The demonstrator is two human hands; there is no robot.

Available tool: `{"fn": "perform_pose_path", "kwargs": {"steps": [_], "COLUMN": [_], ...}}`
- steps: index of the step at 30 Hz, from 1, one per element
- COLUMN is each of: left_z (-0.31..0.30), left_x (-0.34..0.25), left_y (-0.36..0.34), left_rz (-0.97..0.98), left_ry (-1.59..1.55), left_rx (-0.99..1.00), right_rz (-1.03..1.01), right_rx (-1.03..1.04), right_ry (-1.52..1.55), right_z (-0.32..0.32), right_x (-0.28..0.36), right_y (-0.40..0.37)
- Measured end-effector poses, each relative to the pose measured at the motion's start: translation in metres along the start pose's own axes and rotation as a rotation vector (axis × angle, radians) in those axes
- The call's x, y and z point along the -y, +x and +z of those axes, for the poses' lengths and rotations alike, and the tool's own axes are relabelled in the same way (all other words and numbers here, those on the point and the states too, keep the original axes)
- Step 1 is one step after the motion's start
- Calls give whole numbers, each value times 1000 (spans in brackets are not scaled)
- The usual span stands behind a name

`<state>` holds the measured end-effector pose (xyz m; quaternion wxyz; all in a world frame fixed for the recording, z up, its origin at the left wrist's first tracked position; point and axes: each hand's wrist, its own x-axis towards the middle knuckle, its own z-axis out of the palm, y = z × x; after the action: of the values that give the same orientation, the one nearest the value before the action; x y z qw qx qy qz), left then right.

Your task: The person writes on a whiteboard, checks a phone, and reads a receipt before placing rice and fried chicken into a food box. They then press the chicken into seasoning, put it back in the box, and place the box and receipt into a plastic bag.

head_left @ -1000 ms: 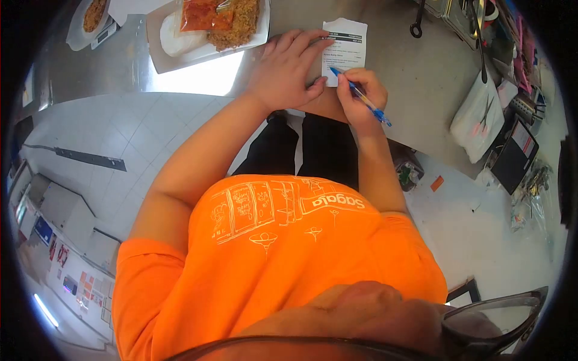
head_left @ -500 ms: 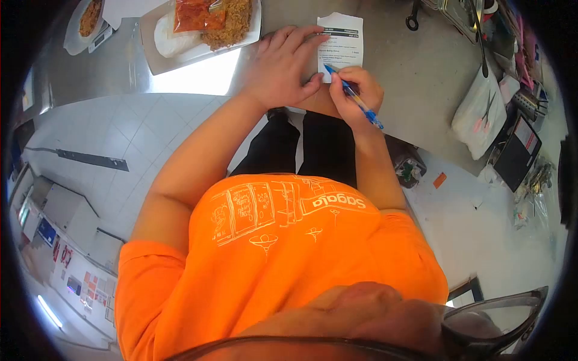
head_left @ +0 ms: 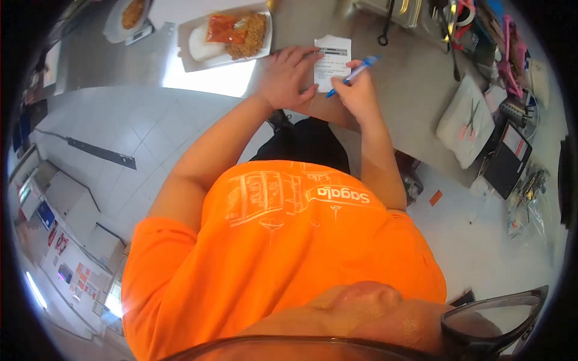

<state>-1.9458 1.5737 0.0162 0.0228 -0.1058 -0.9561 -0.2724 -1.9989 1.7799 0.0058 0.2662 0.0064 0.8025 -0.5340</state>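
Note:
A printed paper slip (head_left: 333, 60) lies on the metal counter (head_left: 409, 90). My left hand (head_left: 288, 77) is spread flat on the counter, its fingertips touching the slip's left edge. Between the thumb and fingers of my right hand (head_left: 357, 90) is a blue pen (head_left: 356, 71), held at the slip's lower right. One end of the pen points down-left near the slip's bottom edge, the other up-right. Left of the slip, beyond my left hand, sits an open box (head_left: 224, 64) holding rice, fried food and a red sauce packet.
A plate of food (head_left: 132, 14) rests at the far left. Pink-handled scissors (head_left: 469, 123) lie on a white bag (head_left: 456, 114) to the right, near a black tablet-like device (head_left: 509, 157). A black-handled tool (head_left: 385, 31) and metal trays (head_left: 400, 11) are at the back.
The view has shifted, so the food box sits further right and lower. My right hand has tilted the pen over, its lower end now pointing left and down. My left hand stays by the slip.

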Motion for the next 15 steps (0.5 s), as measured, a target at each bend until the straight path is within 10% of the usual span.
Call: {"fn": "perform_pose_path", "kwargs": {"steps": [6,9,12,15], "left_z": [-35,-114,-183,-235], "left_x": [-26,-24,43,84], "left_y": [4,33,61,40], "left_rz": [68,38,-403,-541], "left_ry": [107,231,546,564], "left_rx": [36,-221,-686,-111], "right_rz": [-249,-154,-257,-325], "right_rx": [-151,49,161,149], "right_ry": [-475,-370,-416,-356], "right_z": [9,-7,-20,-27], "right_x": [18,42,39,57], "right_y": [5,-13,-14,-17]}}
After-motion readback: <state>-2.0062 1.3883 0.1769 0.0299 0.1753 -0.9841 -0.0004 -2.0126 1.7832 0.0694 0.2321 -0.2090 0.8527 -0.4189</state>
